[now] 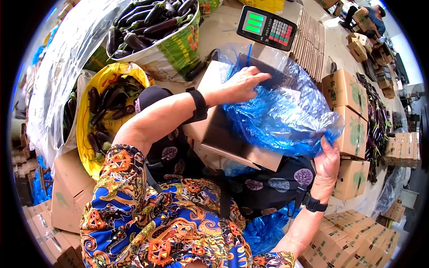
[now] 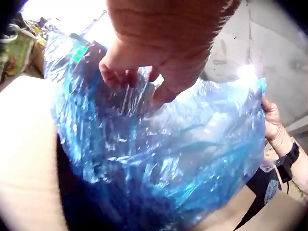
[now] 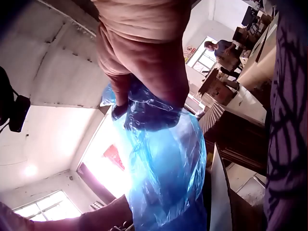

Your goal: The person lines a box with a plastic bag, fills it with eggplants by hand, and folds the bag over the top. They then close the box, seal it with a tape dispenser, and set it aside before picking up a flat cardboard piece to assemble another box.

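A crumpled, translucent blue plastic bag (image 1: 286, 116) spreads over an open cardboard box (image 1: 223, 138) in front of the person. The left hand (image 1: 243, 85) is above the bag's upper left part; its fingers are loosely bent, with a gap between thumb and fingers in the left wrist view, where the hand (image 2: 149, 62) overlaps the bag (image 2: 159, 159). The right hand (image 1: 328, 161) grips the bag's edge at its lower right corner. In the right wrist view, the bag (image 3: 163, 168) hangs from the right hand (image 3: 144, 72), whose fingertips are partly hidden by film.
Beyond the box stands a scale (image 1: 267, 27) beside stacked flat cardboard (image 1: 308, 42). Eggplants fill a white-green sack (image 1: 178, 51) and a yellow bag (image 1: 85, 129) at the left. Closed boxes (image 1: 346, 94) stand at the right; another person (image 1: 375, 20) is in the background.
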Motion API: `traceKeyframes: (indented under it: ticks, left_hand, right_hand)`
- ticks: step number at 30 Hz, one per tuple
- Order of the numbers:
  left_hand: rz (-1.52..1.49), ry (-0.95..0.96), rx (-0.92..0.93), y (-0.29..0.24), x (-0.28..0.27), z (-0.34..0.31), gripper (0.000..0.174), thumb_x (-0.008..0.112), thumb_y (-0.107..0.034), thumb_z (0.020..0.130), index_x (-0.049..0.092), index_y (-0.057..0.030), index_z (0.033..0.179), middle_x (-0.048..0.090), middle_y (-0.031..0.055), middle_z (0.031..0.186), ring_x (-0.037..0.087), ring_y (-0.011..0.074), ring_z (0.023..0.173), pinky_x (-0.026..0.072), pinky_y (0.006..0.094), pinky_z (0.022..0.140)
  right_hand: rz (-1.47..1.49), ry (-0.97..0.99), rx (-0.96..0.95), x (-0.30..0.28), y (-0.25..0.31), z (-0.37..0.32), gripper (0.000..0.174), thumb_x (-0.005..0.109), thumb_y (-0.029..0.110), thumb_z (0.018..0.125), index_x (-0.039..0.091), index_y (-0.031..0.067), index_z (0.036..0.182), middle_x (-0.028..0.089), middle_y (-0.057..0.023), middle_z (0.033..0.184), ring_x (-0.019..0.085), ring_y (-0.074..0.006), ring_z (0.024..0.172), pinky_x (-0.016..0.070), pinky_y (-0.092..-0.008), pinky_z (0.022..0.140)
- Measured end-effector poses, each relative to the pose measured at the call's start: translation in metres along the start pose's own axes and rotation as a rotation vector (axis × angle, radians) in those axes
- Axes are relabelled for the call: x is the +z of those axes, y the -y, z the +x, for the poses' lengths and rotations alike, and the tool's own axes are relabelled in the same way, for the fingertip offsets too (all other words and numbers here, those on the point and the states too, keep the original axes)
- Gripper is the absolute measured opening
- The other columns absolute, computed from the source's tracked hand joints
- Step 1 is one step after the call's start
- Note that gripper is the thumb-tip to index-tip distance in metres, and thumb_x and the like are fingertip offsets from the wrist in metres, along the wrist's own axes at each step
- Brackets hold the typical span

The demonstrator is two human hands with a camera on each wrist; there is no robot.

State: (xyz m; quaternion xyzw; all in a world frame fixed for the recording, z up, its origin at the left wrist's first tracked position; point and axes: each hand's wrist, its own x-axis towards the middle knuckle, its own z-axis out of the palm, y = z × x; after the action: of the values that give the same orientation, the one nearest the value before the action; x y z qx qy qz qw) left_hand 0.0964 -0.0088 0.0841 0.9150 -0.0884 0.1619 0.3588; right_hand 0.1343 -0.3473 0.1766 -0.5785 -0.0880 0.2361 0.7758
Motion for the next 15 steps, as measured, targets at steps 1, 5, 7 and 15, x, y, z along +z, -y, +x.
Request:
traceKeyframes:
  ticks: [1, 5, 7, 15]
  left_hand:
    - [0.05, 0.015, 0.045, -0.011, -0.001, 0.008, 0.075, 0.063, 0.002, 0.066, 0.05, -0.0134, 0.138, 0.052, 0.019, 0.127, 0.046, 0.0393, 0.122, 0.0392, 0.0486, 0.104]
    - [-0.113, 0.342, 0.138, -0.043, -0.003, 0.021, 0.061, 0.061, -0.002, 0.068, 0.059, -0.012, 0.127, 0.053, 0.014, 0.134, 0.043, 0.0369, 0.128, 0.0356, 0.0487, 0.108]
    - [-0.28, 0.62, 0.171, -0.037, 0.004, 0.024, 0.038, 0.062, -0.006, 0.071, 0.067, -0.0068, 0.109, 0.064, 0.0137, 0.117, 0.055, 0.0324, 0.116, 0.0417, 0.0436, 0.103]
    - [-0.383, 0.614, -0.075, -0.053, -0.031, -0.007, 0.021, 0.065, -0.017, 0.079, 0.065, -0.0016, 0.094, 0.069, 0.0109, 0.085, 0.067, 0.0239, 0.08, 0.0535, 0.0358, 0.077]
  right_hand:
    - [-0.02, -0.015, -0.007, 0.003, 0.0, -0.002, 0.024, 0.063, 0.01, 0.092, 0.065, 0.0023, 0.114, 0.067, -0.0057, 0.107, 0.06, -0.0164, 0.095, 0.046, -0.0318, 0.088]
    - [-0.129, 0.133, 0.016, 0.02, 0.011, -0.01, 0.029, 0.063, 0.011, 0.09, 0.066, 0.0002, 0.117, 0.068, -0.0088, 0.101, 0.059, -0.017, 0.089, 0.0456, -0.0303, 0.083]
    - [-0.118, 0.154, -0.003, 0.015, 0.012, -0.011, 0.029, 0.062, 0.008, 0.09, 0.065, 0.0007, 0.118, 0.068, -0.0092, 0.105, 0.06, -0.0175, 0.091, 0.0464, -0.0322, 0.086]
    - [-0.075, 0.022, 0.013, -0.002, 0.003, -0.011, 0.029, 0.06, 0.004, 0.089, 0.065, 0.0022, 0.117, 0.067, -0.0081, 0.112, 0.06, -0.0186, 0.095, 0.0458, -0.0328, 0.091]
